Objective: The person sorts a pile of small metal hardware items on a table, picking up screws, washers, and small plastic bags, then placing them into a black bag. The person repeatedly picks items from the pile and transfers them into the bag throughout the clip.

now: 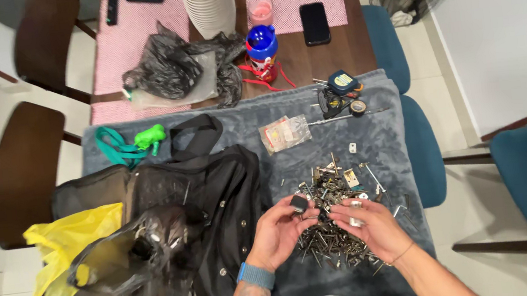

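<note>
Left hand (278,232) pinching small black block (299,203), right hand (370,227) grasping small silver piece (356,221), both over pile of screws & nails (335,226) on grey blanket (253,119) covering counter. Risk: sharp tips pricking fingers, bits rolling off blanket edge, prob. lost.

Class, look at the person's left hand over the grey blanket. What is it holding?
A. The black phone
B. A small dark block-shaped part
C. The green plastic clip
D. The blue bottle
B: the left hand pinches a small dark block-shaped part in its fingers, above the pile of metal screws and nails on the grey fleece blanket.
</note>
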